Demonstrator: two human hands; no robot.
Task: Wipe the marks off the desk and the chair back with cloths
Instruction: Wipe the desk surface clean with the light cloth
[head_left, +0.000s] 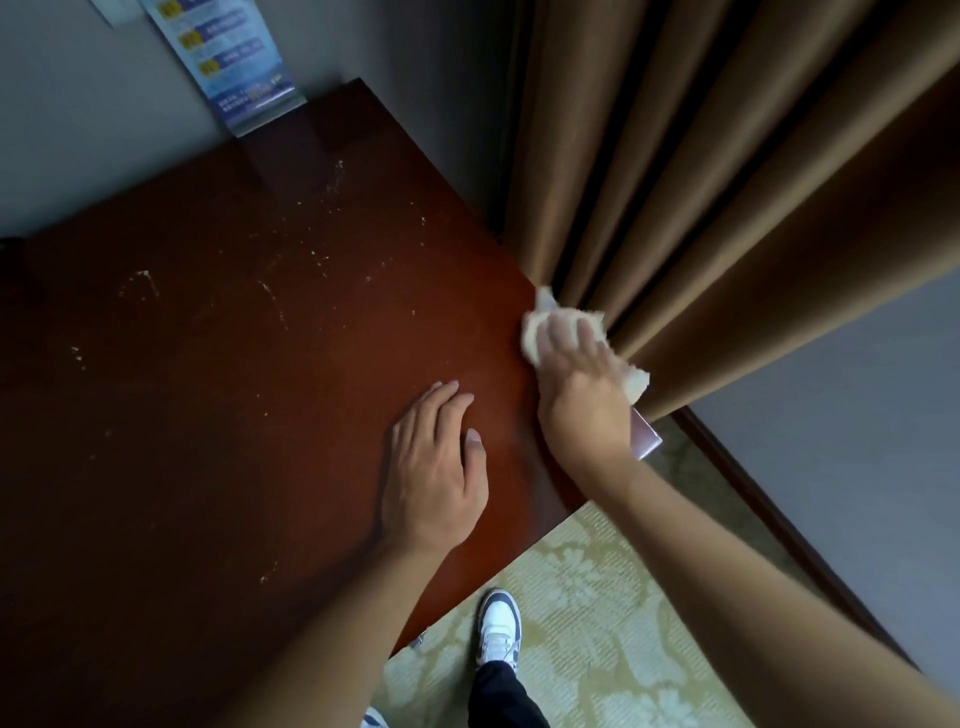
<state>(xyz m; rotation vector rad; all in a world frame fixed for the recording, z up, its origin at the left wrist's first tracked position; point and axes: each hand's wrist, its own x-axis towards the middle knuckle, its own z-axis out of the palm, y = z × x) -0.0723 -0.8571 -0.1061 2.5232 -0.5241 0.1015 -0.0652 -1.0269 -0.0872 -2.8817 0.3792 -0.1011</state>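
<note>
Desk (208, 389): flat, glossy reddish-brown wood filling the left and centre of the frame, its sheen broken by pale scuffs and white flecks (275, 301) scattered over the upper and left areas. Cloth (540, 332): pale, soft and crumpled, at the desk's right edge, right of centre, touching the curtain. Right hand (576, 379) lies on top of it, fingers extended close together, pressing it down. Left hand (436, 473) rests palm-down on bare wood just beside, fingers relaxed and slightly spread. Curtain (701, 182): heavy brown fabric in deep vertical folds, upper right. Laminated leaflet (228, 57) leans on the wall, upper left. Patterned pale-green carpet (597, 623), lower right.
</note>
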